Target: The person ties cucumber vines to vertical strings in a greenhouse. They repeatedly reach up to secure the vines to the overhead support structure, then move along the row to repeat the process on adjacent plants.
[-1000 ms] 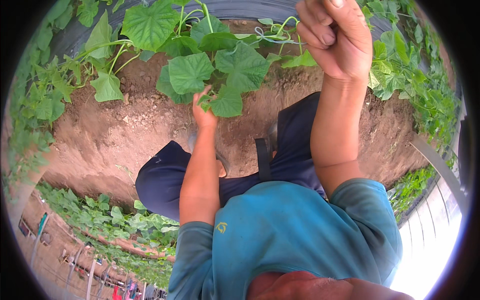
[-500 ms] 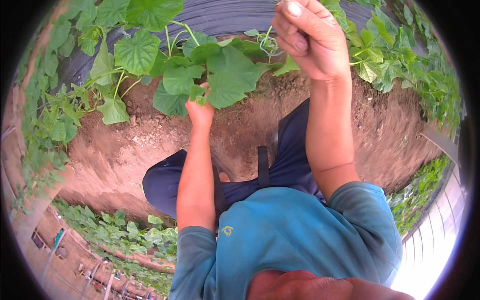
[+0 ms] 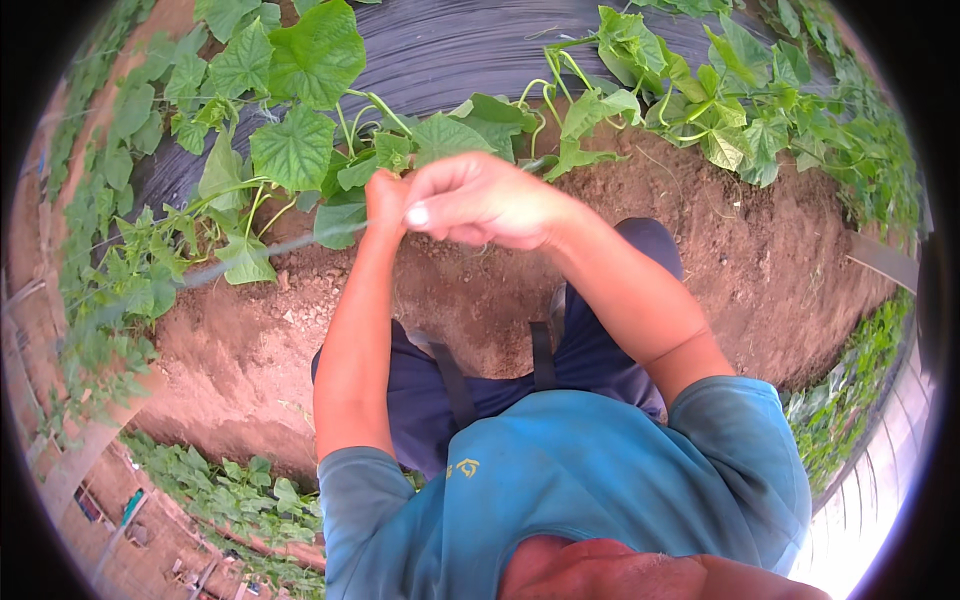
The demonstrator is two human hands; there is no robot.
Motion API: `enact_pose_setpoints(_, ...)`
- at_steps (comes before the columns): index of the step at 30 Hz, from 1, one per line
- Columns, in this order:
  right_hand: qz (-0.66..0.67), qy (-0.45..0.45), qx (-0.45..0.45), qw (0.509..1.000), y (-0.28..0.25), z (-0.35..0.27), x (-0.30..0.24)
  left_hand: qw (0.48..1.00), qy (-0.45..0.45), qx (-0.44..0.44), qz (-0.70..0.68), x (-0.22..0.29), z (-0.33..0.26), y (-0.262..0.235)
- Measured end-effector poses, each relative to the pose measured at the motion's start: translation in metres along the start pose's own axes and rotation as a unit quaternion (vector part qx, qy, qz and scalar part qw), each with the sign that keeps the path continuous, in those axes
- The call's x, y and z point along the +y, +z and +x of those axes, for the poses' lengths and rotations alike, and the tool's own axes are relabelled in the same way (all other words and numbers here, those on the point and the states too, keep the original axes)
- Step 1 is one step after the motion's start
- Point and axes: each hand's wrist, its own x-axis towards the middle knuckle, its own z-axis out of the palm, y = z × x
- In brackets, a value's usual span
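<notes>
Along the left rim, vines (image 3: 130, 100) crowd the view, with a low row of plants (image 3: 225, 495) beneath them. From that side a pale string (image 3: 250, 258), blurred, slants up toward the left wrist. Next comes the plant (image 3: 295, 148), broad-leaved, at the edge of a dark sheet (image 3: 450, 45); its leaves lie just beyond the left hand (image 3: 384, 190). That hand is raised to the foliage, its fingers mostly hidden, so I cannot tell whether they grasp a stem. Just beside it, overlapping it in the view, the right hand (image 3: 495, 200) has its fingers curled and thumb drawn in; blur hides whether the string is pinched there. Below both hands are bare soil (image 3: 480, 310) and dark trousers (image 3: 640, 262). Farther right, more leaves (image 3: 740, 115) hang over the soil, above a board (image 3: 884, 262).
</notes>
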Motion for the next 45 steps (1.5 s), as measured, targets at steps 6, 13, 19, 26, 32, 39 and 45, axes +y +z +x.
enact_pose_setpoints(6,0.024,0.125,0.088,0.988,-0.011,0.032,0.072,0.984,0.007,-0.055,-0.169,0.045,-0.02,-0.005)
enact_pose_setpoints(13,0.004,0.072,0.246,0.967,-0.048,0.058,0.095,0.953,0.009,-0.087,-0.292,0.04,-0.019,-0.005)
enact_pose_setpoints(19,-0.018,0.018,0.339,0.94,-0.07,0.072,0.102,0.913,-0.021,-0.113,-0.391,0.032,-0.02,-0.005)
enact_pose_setpoints(26,-0.09,0.003,0.384,0.919,-0.07,0.085,0.115,0.941,0.051,-0.083,-0.323,0.019,-0.024,-0.002)
enact_pose_setpoints(32,-0.281,-0.102,0.358,0.884,-0.074,0.093,0.117,0.928,0.013,-0.079,-0.365,0.015,-0.021,-0.011)
enact_pose_setpoints(39,-0.575,-0.092,0.265,0.769,-0.098,0.093,0.104,0.938,0.028,-0.087,-0.334,0.023,-0.027,-0.017)
enact_pose_setpoints(45,-0.64,-0.046,0.28,0.714,-0.083,0.081,0.079,0.946,0.016,-0.08,-0.314,0.02,-0.029,-0.018)
